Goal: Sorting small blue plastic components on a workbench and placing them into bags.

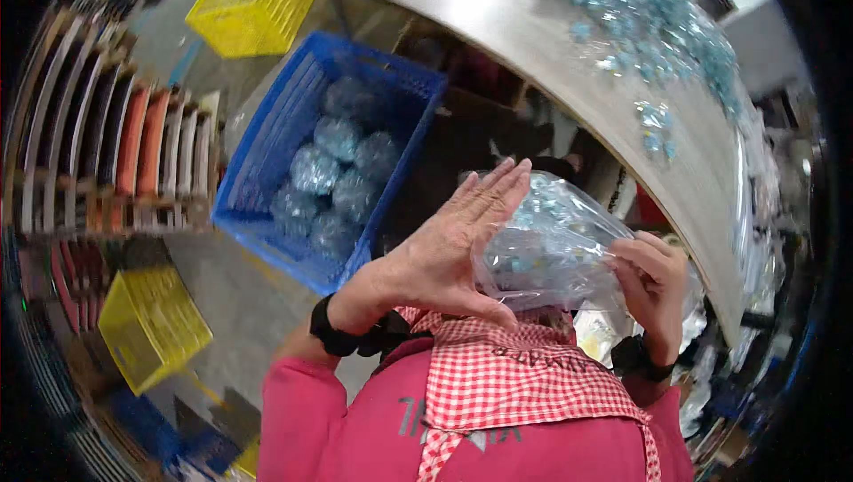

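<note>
A clear plastic bag [560, 246] filled with small light-blue pieces is held up in front of my chest. My left hand [458, 242] lies flat against the bag's left side, its fingers stretched out and the thumb apart. At the other end, my right hand [653, 278] has its fingers closed on the gathered, thinner part of the bag. Below and to the left stands a blue crate [258, 158] with several rounded clear bags of blue pieces [315, 168] in it.
A pale worktable [533, 29] curves along the right, with a heap of small blue wrapped pieces [649, 20] on its far part. Yellow crates [253, 11] stand on the floor at the far left and near left [155, 326]. Stacked boards [133, 140] fill the left side.
</note>
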